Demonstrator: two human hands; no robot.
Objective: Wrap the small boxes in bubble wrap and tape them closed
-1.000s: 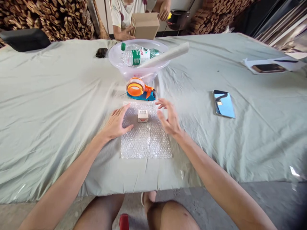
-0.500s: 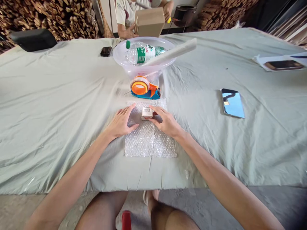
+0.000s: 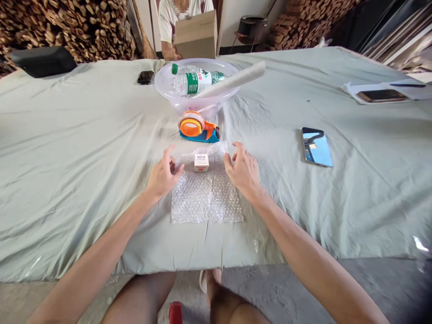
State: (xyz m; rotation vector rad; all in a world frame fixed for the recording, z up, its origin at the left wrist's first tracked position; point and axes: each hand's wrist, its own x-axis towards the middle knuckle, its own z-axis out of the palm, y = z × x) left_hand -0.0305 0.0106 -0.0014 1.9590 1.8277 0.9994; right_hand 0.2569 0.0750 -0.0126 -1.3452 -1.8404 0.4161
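A small white box (image 3: pixel 201 163) with a barcode label sits on the far part of a sheet of bubble wrap (image 3: pixel 207 200), which lies flat on the cloth-covered table. My left hand (image 3: pixel 165 174) is at the sheet's left edge, fingers apart and curved, with a gap between it and the box. On the other side, my right hand (image 3: pixel 243 171) hovers by the sheet's far right edge, thumb and fingers apart, holding nothing. Just beyond the wrap stands an orange and blue tape dispenser (image 3: pixel 199 128) with a roll of clear tape.
Behind the dispenser a translucent basin (image 3: pixel 164 87) holds plastic bottles (image 3: pixel 199 83) and a rolled sheet (image 3: pixel 232 81). A phone (image 3: pixel 316 146) lies to the right, another phone (image 3: pixel 383 96) on paper farther off. Across the table a person handles a cardboard box (image 3: pixel 195 36).
My right hand has let go of the small box and moved right, to the wrap's edge. My left hand has drawn slightly left. Across the table, the cardboard box has shifted and tilted.
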